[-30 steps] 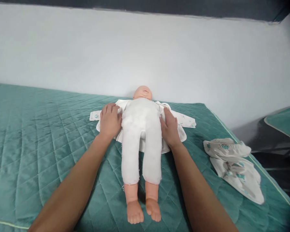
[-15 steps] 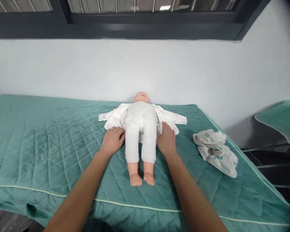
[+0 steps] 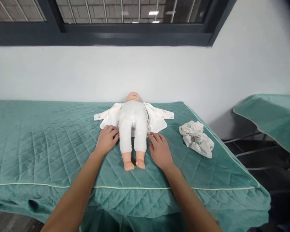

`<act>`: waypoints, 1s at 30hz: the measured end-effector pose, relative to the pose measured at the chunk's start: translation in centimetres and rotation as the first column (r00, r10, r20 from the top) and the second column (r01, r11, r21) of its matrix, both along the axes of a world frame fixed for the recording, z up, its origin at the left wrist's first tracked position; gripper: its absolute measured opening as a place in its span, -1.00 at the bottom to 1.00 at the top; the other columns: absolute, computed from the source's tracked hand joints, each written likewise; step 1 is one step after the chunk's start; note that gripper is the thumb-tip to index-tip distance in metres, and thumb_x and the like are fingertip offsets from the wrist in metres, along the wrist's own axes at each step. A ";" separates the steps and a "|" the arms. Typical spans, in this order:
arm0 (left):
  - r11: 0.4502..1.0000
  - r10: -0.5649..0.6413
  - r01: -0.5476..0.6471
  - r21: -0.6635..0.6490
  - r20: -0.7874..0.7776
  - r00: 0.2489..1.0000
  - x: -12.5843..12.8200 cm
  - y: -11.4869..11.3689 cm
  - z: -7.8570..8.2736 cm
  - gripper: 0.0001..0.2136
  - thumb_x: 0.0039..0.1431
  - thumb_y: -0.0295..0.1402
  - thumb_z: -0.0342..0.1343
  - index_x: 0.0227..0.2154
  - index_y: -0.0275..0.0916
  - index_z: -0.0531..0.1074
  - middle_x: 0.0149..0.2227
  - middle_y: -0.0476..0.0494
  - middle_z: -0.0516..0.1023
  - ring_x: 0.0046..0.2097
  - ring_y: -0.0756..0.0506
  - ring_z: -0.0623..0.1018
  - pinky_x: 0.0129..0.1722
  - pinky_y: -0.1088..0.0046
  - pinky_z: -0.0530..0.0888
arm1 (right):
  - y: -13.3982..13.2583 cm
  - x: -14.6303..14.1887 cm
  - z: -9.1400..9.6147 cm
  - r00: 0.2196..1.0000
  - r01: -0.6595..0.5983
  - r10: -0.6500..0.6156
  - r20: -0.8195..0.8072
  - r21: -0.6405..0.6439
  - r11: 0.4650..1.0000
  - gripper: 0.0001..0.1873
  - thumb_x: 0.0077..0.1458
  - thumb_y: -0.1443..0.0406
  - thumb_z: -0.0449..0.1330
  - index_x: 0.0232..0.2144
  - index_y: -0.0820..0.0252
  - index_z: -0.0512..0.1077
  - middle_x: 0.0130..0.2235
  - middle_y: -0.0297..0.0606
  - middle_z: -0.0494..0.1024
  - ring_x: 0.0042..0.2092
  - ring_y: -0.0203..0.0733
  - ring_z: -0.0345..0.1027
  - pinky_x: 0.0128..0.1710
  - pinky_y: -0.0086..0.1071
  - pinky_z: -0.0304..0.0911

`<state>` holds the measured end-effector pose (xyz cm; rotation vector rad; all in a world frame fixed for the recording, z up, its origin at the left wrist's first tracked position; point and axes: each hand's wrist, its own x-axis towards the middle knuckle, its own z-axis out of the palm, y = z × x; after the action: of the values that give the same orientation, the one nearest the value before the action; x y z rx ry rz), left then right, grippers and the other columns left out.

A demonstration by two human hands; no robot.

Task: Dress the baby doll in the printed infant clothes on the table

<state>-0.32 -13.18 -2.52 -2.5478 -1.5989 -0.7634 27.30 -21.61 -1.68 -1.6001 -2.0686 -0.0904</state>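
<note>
A baby doll (image 3: 133, 116) with a white cloth body and bare plastic feet lies on its back, feet towards me. Spread out beneath it is a white baby shirt (image 3: 157, 120) with patterned sleeves stretched to both sides. Beside the doll's hip on the left, my left hand (image 3: 108, 139) rests palm down at the shirt's lower edge, fingers loosely bent and thumb apart. My right hand (image 3: 160, 149) lies by the doll's other leg, its fingers extended and their tips at the shirt's hem. Neither hand visibly grips anything.
A crumpled, patterned white baby garment (image 3: 197, 138) lies to the right on the green quilted bed cover (image 3: 62, 145). Behind the bed stand a white wall (image 3: 87, 74) and a dark-framed barred window (image 3: 132, 32). Another green-covered surface (image 3: 273, 112) is at far right.
My right hand has drawn back towards me from the shirt's side, down beside the doll's leg. My left hand stays nearly in place. The camera view has shifted right and tilted up.
</note>
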 end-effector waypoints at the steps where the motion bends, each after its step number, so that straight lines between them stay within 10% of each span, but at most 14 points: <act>1: 1.000 -0.012 0.012 -0.011 0.013 1.000 0.0 0.0 0.0 -0.78 0.30 -0.29 -0.04 -0.31 -0.17 0.52 -0.08 -0.21 0.54 -0.02 -0.23 0.42 -0.01 0.17 0.34 | 0.2 -0.2 0.2 1.000 -0.008 0.008 0.025 -0.006 1.000 -0.54 0.23 0.42 -0.01 0.15 0.15 0.36 0.19 -0.12 0.43 0.20 0.05 0.19 0.24 -0.03 0.06; 20: 0.999 0.025 -0.020 -0.028 0.192 0.981 0.0 0.7 -0.3 -0.79 0.26 -0.29 -0.01 -0.46 -0.19 0.42 -0.03 -0.25 0.55 0.07 -0.24 0.45 0.12 0.12 0.36 | 2.8 -0.3 0.6 0.997 0.038 -0.039 0.068 0.015 0.999 -0.78 0.28 0.33 0.00 -0.24 0.15 0.45 -0.19 -0.16 0.56 -0.07 -0.03 0.31 0.05 -0.14 0.11; 24: 0.999 0.048 -0.049 -0.001 0.297 0.954 -0.3 -0.9 -0.3 -0.80 0.31 -0.26 -0.05 -0.38 -0.18 0.40 -0.06 -0.26 0.56 0.04 -0.21 0.48 0.11 0.17 0.38 | 2.4 3.0 0.3 0.999 0.047 -0.044 -0.031 0.102 0.994 -0.68 0.14 0.43 0.04 -0.06 0.23 0.43 0.00 -0.08 0.53 0.06 -0.01 0.30 0.12 -0.14 0.14; 30: 0.999 -0.013 0.034 -0.035 0.477 0.879 -0.4 -5.7 -0.5 -0.81 0.34 -0.26 -0.07 -0.26 -0.19 0.41 -0.08 -0.21 0.56 -0.02 -0.15 0.52 0.04 0.25 0.42 | 1.0 11.7 3.2 0.912 0.244 -0.311 0.267 0.256 0.935 -0.56 0.14 0.41 0.03 0.08 0.35 0.35 0.19 0.11 0.38 0.21 0.13 0.18 0.28 0.04 -0.06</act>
<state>-0.75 -18.93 -2.98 -2.5423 -1.7111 -1.4718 38.98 -20.64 1.48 -1.8205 -1.9439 -0.6826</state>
